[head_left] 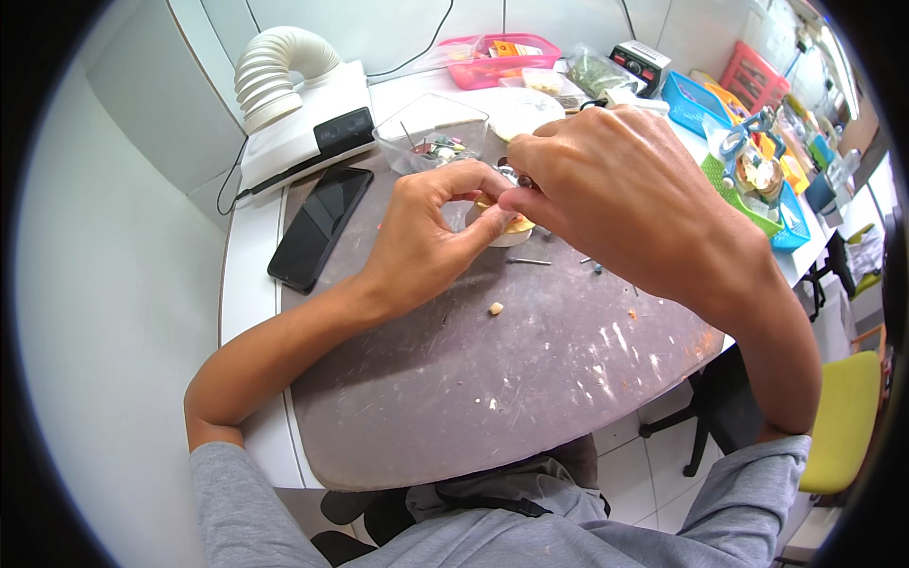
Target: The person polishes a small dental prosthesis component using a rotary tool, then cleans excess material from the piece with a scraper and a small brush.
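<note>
My left hand (pixel 431 227) has its thumb and fingers closed on a small yellowish-and-white cast-like piece (pixel 511 227) at the middle of the worn grey mat (pixel 473 398). My right hand (pixel 606 199) is closed over the same piece from above, gripping a small metal tool (pixel 525 180) that is mostly hidden by its fingers. A thin metal bit (pixel 530 261) lies just below them, and a small cream tooth-like bit (pixel 495 309) rests nearer to me. A black phone (pixel 319 227) lies at the left.
A clear container of small parts (pixel 431 142) and a white hose unit (pixel 289 123) stand behind. Pink (pixel 502 71), blue (pixel 691 99) and green baskets (pixel 734 204) line the back and right. A yellow-green chair (pixel 843 417) is beyond the right edge.
</note>
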Demonstrator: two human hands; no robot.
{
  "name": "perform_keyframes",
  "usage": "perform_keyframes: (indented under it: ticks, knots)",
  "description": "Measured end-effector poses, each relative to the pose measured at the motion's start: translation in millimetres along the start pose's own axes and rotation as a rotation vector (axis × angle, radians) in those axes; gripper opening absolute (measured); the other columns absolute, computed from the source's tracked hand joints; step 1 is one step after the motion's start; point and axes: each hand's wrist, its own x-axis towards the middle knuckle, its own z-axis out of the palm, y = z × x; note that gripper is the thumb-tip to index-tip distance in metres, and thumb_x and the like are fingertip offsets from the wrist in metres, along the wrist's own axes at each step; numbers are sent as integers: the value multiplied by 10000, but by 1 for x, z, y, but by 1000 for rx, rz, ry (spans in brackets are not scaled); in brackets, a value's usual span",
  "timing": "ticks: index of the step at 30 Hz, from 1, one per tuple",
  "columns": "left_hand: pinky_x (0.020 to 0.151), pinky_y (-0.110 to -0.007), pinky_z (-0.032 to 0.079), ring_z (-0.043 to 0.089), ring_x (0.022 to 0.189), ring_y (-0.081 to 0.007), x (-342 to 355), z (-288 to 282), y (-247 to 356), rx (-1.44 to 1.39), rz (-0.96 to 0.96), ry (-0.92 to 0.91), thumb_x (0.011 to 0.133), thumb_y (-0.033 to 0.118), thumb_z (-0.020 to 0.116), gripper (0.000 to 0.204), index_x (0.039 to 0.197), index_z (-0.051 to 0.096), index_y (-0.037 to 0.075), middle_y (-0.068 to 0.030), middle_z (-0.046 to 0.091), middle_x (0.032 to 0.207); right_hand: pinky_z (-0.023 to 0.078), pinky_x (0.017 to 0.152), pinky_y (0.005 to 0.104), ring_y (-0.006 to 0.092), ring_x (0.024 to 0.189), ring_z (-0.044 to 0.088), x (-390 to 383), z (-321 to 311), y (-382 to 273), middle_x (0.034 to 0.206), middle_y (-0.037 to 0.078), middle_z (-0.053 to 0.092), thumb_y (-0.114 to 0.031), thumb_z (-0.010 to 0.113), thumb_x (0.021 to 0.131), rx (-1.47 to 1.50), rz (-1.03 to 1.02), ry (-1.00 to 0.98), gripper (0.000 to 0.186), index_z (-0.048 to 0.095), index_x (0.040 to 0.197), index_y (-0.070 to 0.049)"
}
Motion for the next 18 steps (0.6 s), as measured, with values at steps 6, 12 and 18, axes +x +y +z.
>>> perform_keyframes:
  ticks: [6, 12, 18]
  knots:
    - [824, -281, 508, 633, 855, -131, -1, 3, -4, -23, 36, 51, 891, 99, 676, 144, 930, 685, -40, -78, 694, 890, 508, 656, 404, 282, 684, 662, -3, -3, 0, 738, 117, 652, -172, 705, 848, 34, -64, 61, 196, 628, 829, 7]
    - [851, -296, 517, 641, 867, -139, -2, 0, -3, -22, 14, 31, 884, 134, 698, 182, 950, 694, -35, -81, 703, 907, 512, 667, 404, 285, 701, 666, -2, 8, 1, 729, 120, 648, -177, 706, 846, 111, -118, 210, 205, 627, 844, 13]
    - [857, -299, 516, 644, 857, -137, -1, 0, -3, -16, 10, 10, 880, 121, 697, 153, 938, 700, -21, -76, 705, 910, 511, 664, 415, 304, 704, 664, 2, -4, -1, 726, 128, 639, -185, 682, 865, -5, 15, -68, 217, 608, 852, 18]
